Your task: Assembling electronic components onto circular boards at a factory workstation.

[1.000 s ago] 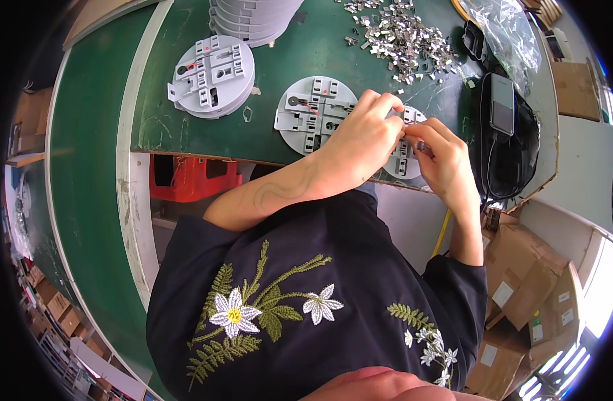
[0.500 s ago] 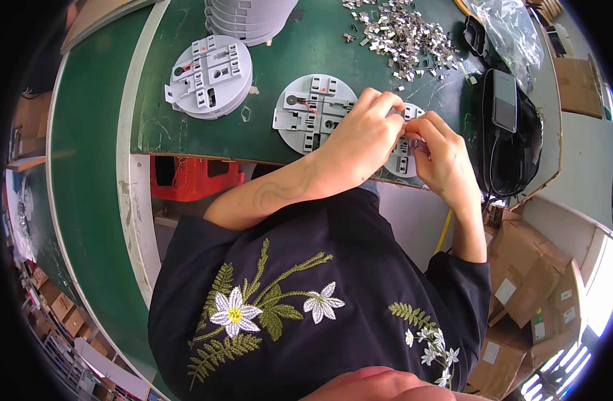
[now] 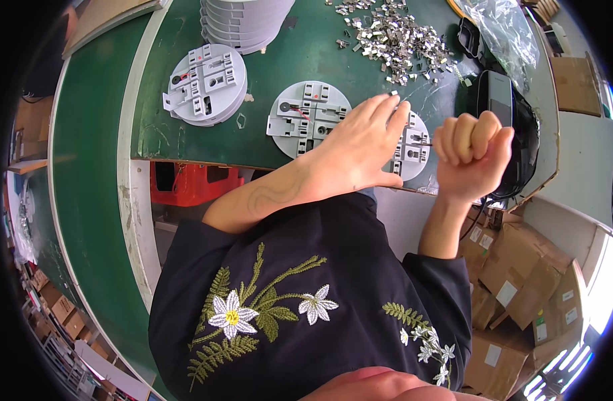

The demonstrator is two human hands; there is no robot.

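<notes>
- at the middle disc's (image 3: pixel 300 125) 3 o'clock, how was the right disc (image 3: pixel 414 154) held?
- left hand (image 3: pixel 362 144) spread wide over its 9 o'clock side, probably steadying it.
- right hand (image 3: pixel 472 157)?
- near its 3 o'clock, curled tight; couldn't tell if holding anything. clip pile (image 3: pixel 407 50) at 12, likely for reach.

Discs (image 3: pixel 412 154) lt grey, tabletop (image 3: pixel 306 63) dk grn, shirt (image 3: pixel 346 254) blk w/ wht & grn floral embroidery (image 3: pixel 232 317)

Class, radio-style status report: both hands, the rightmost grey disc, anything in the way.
Left hand spread over part of the rightmost round grey plastic disc. Right hand curled to its right, contents unclear. Obstruction: left hand hides disc's left side.
</notes>
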